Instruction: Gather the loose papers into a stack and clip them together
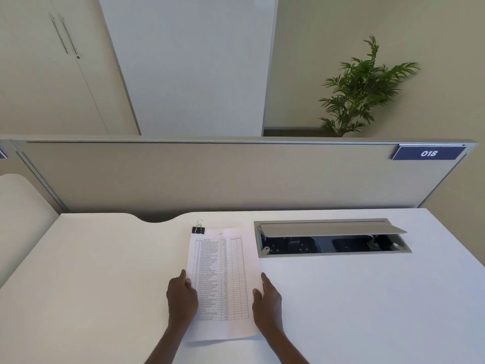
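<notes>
A stack of white papers (223, 282) with a printed table on the top sheet lies flat on the white desk (91, 285), long side pointing away from me. A black binder clip (198, 229) with silver handles grips its far left corner. My left hand (182, 298) holds the stack's left edge, thumb on top of the sheet. My right hand (266, 304) holds the right edge the same way. The stack's near edge looks slightly lifted and casts a shadow on the desk.
An open grey cable hatch (332, 237) is set into the desk just right of the papers. A beige partition (236, 177) with a blue "018" plate (428, 153) closes the far side. The desk's back edge has a curved notch (157, 219).
</notes>
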Motion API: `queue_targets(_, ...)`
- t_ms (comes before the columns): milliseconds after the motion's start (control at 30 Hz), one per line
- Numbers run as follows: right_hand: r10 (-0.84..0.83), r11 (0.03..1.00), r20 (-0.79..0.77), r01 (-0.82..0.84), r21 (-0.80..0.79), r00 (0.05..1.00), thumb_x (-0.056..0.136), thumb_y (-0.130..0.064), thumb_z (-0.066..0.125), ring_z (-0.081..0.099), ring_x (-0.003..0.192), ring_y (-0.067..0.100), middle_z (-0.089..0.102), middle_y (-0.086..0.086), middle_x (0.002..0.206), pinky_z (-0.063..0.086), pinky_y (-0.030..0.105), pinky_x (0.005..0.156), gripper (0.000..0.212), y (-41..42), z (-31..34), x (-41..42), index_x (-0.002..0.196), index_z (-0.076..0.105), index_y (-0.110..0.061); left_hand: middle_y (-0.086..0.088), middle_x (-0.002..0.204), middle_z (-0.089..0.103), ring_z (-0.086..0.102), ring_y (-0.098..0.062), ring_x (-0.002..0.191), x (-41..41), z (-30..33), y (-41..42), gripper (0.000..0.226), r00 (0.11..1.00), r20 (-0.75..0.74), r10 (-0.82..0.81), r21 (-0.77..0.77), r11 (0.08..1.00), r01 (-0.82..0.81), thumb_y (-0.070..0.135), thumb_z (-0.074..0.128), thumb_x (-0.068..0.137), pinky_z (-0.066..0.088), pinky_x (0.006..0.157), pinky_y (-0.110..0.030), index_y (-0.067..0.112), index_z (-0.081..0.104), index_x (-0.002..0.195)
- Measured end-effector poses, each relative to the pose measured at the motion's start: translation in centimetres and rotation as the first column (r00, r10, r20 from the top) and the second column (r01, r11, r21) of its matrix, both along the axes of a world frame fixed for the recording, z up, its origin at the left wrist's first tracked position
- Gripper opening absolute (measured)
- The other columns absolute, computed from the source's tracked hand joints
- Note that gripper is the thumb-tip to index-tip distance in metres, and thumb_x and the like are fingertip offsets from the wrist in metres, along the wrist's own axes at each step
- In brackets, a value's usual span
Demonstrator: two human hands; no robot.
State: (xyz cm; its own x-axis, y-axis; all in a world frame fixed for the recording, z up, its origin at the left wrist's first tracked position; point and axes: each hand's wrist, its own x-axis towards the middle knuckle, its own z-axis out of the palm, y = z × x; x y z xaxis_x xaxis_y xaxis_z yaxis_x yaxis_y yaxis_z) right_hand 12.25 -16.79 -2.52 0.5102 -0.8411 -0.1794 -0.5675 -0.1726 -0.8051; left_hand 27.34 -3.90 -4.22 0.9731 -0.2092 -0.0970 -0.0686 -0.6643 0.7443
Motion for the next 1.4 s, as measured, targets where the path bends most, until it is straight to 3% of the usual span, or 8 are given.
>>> queue_targets(333, 0.040, 0.992, -0.051, -0.046, -0.114, 0.998, 0.097, -0.001, 0.050, 0.043, 0.091, 0.009, 0.042, -0.001, 0.103, 0.041, 0.012, 0.085, 0.045, -2.6, 0.1, 3.7, 0.141, 0.045, -0.005, -0.023, 0.123, 0.066, 0.060, -0.041, 0.117, 2.3, 0.2, -1.7, 0.041, 0.998, 0.063, 0.028, -0.090, 0.996, -0.023, -0.011, 0.058, 0.088, 0.043, 0.104, -0.044, -0.006, 0.060, 0.129)
queue_targets(433, 0.042, 0.991, -0.075, -0.051, -0.126, 0.996, 0.097, -0.002, 0.048, 0.045, 0.093, 0.012, 0.037, -0.002, 0.104, 0.042, 0.012, 0.083, 0.040, -3.0, -0.2, 4.4, 0.136, 0.048, -0.007, -0.022, 0.128, 0.065, 0.059, -0.039, 0.122, 2.5, 0.6, -2.1, 0.044, 0.998, 0.049, 0.032, -0.097, 0.995, -0.027, -0.008, 0.060, 0.088, 0.042, 0.108, -0.045, -0.003, 0.059, 0.132)
queue_targets(567, 0.063, 0.983, -0.127, -0.083, -0.161, 0.990, 0.096, -0.004, 0.050, 0.048, 0.108, 0.023, 0.043, 0.006, 0.113, 0.048, 0.030, 0.097, 0.040, -3.4, -0.7, 5.1, 0.137, 0.047, -0.003, -0.022, 0.126, 0.066, 0.060, -0.040, 0.121, 2.8, 0.8, -2.4, 0.047, 0.999, 0.048, 0.023, -0.046, 0.999, -0.020, -0.006, 0.058, 0.089, 0.043, 0.108, -0.046, 0.000, 0.057, 0.135)
queue_targets(967, 0.098, 0.947, -0.192, -0.151, -0.283, 0.977, 0.097, -0.008, 0.054, 0.046, 0.107, 0.023, 0.045, 0.012, 0.124, 0.047, 0.028, 0.094, 0.032, -4.2, -0.5, 6.2, 0.128, 0.052, -0.004, -0.025, 0.098, 0.069, 0.065, -0.041, 0.093, 3.7, 1.3, -2.4, 0.035, 0.991, 0.094, -0.100, 0.136, 0.987, 0.087, -0.005, 0.048, 0.086, 0.054, 0.079, -0.044, -0.005, 0.059, 0.119)
queue_targets(1067, 0.100, 0.935, -0.191, -0.158, -0.317, 0.977, 0.097, -0.011, 0.055, 0.047, 0.109, 0.022, 0.045, 0.012, 0.126, 0.050, 0.029, 0.093, 0.029, -4.2, -0.7, 6.1, 0.126, 0.052, -0.004, -0.021, 0.098, 0.070, 0.065, -0.035, 0.091, 3.8, 1.7, -2.3, 0.044, 0.983, 0.116, -0.140, 0.132, 0.983, 0.124, -0.005, 0.046, 0.088, 0.051, 0.075, -0.035, 0.001, 0.058, 0.130)
queue_targets(1233, 0.112, 0.935, -0.204, -0.173, -0.308, 0.972, 0.100, -0.018, 0.051, 0.047, 0.114, 0.022, 0.043, 0.013, 0.130, 0.049, 0.031, 0.097, 0.030, -4.4, -0.3, 6.0, 0.126, 0.049, -0.005, -0.004, 0.078, 0.056, 0.049, -0.021, 0.070, 3.7, 2.6, -1.9, 0.031, 0.973, 0.123, -0.194, 0.135, 0.975, 0.177, -0.006, 0.041, 0.089, 0.036, 0.061, -0.029, 0.000, 0.059, 0.114)
queue_targets(1333, 0.110, 0.927, -0.199, -0.172, -0.332, 0.974, 0.100, -0.024, 0.051, 0.049, 0.117, 0.023, 0.045, 0.012, 0.132, 0.052, 0.033, 0.095, 0.033, -4.4, 0.3, 5.3, 0.128, 0.050, -0.006, -0.005, 0.083, 0.059, 0.062, -0.033, 0.083, 3.6, 2.5, -1.7, 0.022, 0.974, 0.112, -0.197, 0.121, 0.976, 0.183, 0.000, 0.040, 0.093, 0.042, 0.066, -0.033, 0.004, 0.055, 0.108)
queue_targets(1400, 0.088, 0.867, -0.181, -0.165, -0.470, 0.980, 0.094, -0.025, 0.062, 0.057, 0.110, 0.025, 0.055, 0.012, 0.124, 0.057, 0.032, 0.084, 0.034, -4.6, 0.4, 4.4, 0.122, 0.057, -0.006, -0.015, 0.114, 0.068, 0.062, -0.038, 0.111, 2.9, 2.3, -1.6, 0.028, 0.961, 0.173, -0.217, 0.129, 0.972, 0.196, 0.006, 0.044, 0.097, 0.052, 0.086, -0.042, 0.003, 0.055, 0.123)
